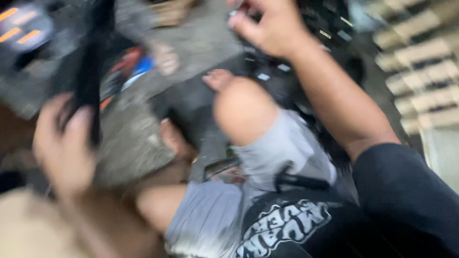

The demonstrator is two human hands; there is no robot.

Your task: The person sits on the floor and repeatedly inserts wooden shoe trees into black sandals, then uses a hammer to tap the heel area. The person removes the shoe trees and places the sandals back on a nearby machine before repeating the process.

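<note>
On the concrete floor (201, 43), a seated person is seen from above, with a bent knee (244, 107) at mid-frame taken here as the landmark. The whole picture is motion-blurred, so fine detail cannot be read.

Left of the knee and lower, the left hand (62, 148) is raised and closed around a long, flat black part (91, 71). The part is held upright; its upper end runs up past the frame top. The thumb and fingers are wrapped on its lower end.

Above and right of the knee, the right hand (270, 26) is extended to a black machine (325, 24). The fingers are curled at the machine's edge; whether anything is gripped cannot be told because of blur.

Below the knee, grey shorts (287, 148) and a black printed shirt (287, 224) are seen. A bare foot (217, 79) lies just above-left of the knee, on the floor.

Far left of the knee, at the upper corner, a dark panel with orange lights (21, 26) is visible. Between that panel and the knee, a red and blue item (131, 67) lies on the floor. Far right of the knee, stacked pale blocks (420, 62) are seen.
</note>
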